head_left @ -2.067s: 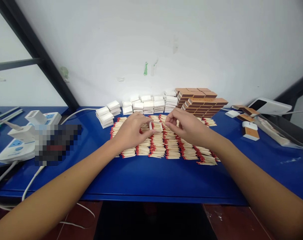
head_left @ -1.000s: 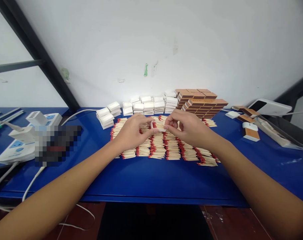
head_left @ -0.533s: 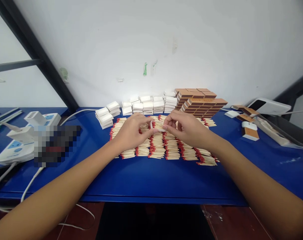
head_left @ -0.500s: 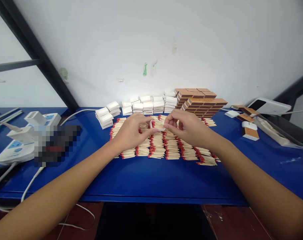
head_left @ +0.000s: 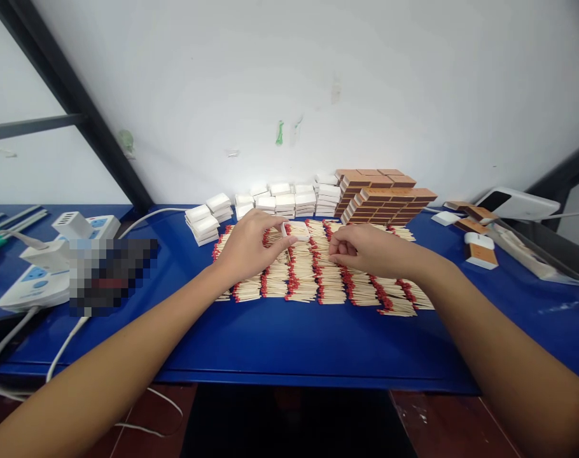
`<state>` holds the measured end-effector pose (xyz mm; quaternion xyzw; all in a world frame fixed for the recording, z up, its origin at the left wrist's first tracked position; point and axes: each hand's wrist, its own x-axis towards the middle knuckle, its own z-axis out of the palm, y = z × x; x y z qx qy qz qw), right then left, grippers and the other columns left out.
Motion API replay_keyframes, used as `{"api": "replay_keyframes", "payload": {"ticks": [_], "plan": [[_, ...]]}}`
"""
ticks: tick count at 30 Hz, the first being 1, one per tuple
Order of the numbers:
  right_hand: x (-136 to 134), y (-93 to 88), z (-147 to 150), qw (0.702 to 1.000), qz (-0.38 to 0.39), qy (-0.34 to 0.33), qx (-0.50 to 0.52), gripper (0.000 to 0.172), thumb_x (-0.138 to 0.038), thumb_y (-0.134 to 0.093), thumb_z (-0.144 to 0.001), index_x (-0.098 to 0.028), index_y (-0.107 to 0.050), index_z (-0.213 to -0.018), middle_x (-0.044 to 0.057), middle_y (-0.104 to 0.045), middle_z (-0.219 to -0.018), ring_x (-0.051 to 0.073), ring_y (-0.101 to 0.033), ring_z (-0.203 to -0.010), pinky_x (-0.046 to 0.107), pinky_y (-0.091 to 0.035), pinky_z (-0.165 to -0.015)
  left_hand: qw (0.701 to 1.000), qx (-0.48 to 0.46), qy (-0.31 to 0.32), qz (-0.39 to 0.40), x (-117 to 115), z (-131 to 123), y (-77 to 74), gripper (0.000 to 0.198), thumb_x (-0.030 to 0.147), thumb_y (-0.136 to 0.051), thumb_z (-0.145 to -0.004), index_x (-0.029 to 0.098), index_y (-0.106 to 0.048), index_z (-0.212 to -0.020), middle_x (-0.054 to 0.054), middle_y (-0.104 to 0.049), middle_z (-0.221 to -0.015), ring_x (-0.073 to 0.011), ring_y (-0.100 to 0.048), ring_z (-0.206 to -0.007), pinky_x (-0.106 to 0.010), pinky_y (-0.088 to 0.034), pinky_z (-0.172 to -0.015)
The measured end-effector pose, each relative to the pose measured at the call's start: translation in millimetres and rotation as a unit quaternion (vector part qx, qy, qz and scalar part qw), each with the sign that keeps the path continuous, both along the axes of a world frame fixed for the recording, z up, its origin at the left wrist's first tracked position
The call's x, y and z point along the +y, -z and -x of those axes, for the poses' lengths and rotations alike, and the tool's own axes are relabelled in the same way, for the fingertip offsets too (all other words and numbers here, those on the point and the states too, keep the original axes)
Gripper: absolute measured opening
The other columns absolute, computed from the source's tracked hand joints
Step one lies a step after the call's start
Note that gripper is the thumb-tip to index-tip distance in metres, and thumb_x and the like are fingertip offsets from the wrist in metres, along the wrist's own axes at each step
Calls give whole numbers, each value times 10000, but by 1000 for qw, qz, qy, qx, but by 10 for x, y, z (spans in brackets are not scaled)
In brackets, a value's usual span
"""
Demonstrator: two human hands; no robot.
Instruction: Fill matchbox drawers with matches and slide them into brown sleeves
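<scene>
My left hand [head_left: 249, 247] is closed on a small white matchbox tray [head_left: 296, 229] with matches in it, held just above the rows of red-tipped matches [head_left: 313, 277] spread on the blue table [head_left: 289, 346]. My right hand [head_left: 366, 249] is lower and to the right, its fingers pinched down on matches in the pile. Behind them stand stacks of white inner trays [head_left: 282, 198] and a stack of brown outer sleeves [head_left: 382, 194].
A white power strip with cables [head_left: 46, 270] lies at the left, beside a blurred-out patch. At the right are loose matchboxes [head_left: 480, 249], a white device [head_left: 516, 203] and a dark tray. The white wall is close behind the stacks.
My right hand left the tray and dropped down to the match pile at the right. My left hand keeps the tray, now turned flatter with its matches showing.
</scene>
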<state>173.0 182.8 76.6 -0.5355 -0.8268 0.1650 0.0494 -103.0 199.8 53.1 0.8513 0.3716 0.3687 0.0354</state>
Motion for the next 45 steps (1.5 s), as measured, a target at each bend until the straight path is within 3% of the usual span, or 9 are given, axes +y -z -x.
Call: {"api": "replay_keyframes", "payload": {"ticks": [11,21,28,39,45], "plan": [[3,50,-32,1000,2,2,0,162,-358,-645,-939,-248,-626,-822,38,-707,-798,211,-598,-706,344,-392,-612,1000,1,1,2,-9,-2,2,264,419,-769,-987,229,-773,-1170,-50,-813,-1113,-263,-704,-1080,-439,-554,-955],[31,71,-84,998,-43,-25,32,281,-462,-492,-1045,-250,-576,-881,73,-681,-908,249,-595,-827,371,-400,-706,999,31,3,10,13,11,20,289,474,-752,-991,234,-781,-1152,-66,-807,-1095,-280,-696,-1071,-456,-543,-943],[16,79,-61,996,-75,-26,33,231,-364,-444,-1053,-249,-493,-859,92,-656,-918,247,-560,-803,371,-377,-703,999,45,-3,19,-2,7,17,311,477,-733,-1001,218,-769,-1169,-74,-783,-1026,-284,-682,-1062,-446,-537,-925],[-6,-3,-10,997,-63,-4,52,222,-409,-517,-1033,-240,-634,-949,58,-716,-854,219,-610,-746,337,-391,-653,999,43,7,13,-5,8,12,296,471,-740,-996,228,-771,-1163,-70,-785,-1020,-279,-682,-1039,-443,-539,-919],[39,-2,-24,993,-95,-12,76,273,-418,-546,-1016,-225,-739,-1021,102,-770,-1015,260,-671,-885,365,-456,-736,999,41,6,16,-7,12,3,323,494,-736,-995,225,-772,-1168,-78,-790,-1053,-286,-685,-1066,-443,-536,-934]]}}
